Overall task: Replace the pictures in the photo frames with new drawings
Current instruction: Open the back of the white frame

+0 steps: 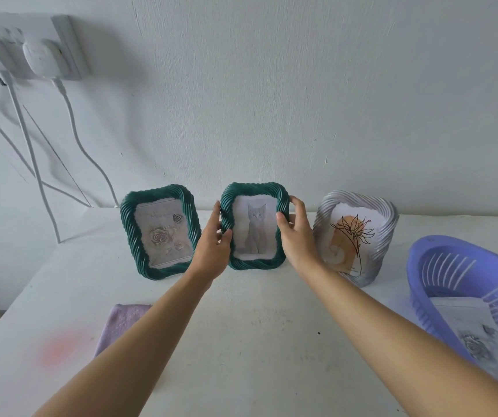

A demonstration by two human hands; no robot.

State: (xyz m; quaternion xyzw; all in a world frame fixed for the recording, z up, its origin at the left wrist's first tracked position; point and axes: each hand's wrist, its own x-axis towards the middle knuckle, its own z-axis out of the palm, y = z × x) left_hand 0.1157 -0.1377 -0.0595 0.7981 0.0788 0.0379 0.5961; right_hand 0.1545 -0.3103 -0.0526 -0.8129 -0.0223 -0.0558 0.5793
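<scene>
Head view: cat frame (pixel 255 263) upright on table (pixel 256 326), by the wall. Left hand (pixel 211 251) curled round its left edge, right hand (pixel 294 236) gripping its right edge. Rose frame (pixel 128 224) just left of it, silver frame (pixel 384 236) just right, basket (pixel 422 266) beyond.

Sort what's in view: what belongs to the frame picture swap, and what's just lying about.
Belongs: dark green twisted-rim photo frame with the cat picture, gripped by left hand and right hand; dark green frame with the rose picture; silver ribbed frame with the flower drawing; purple plastic basket holding a drawing sheet.
Lying about: lilac cloth; white plugs and cables.
</scene>
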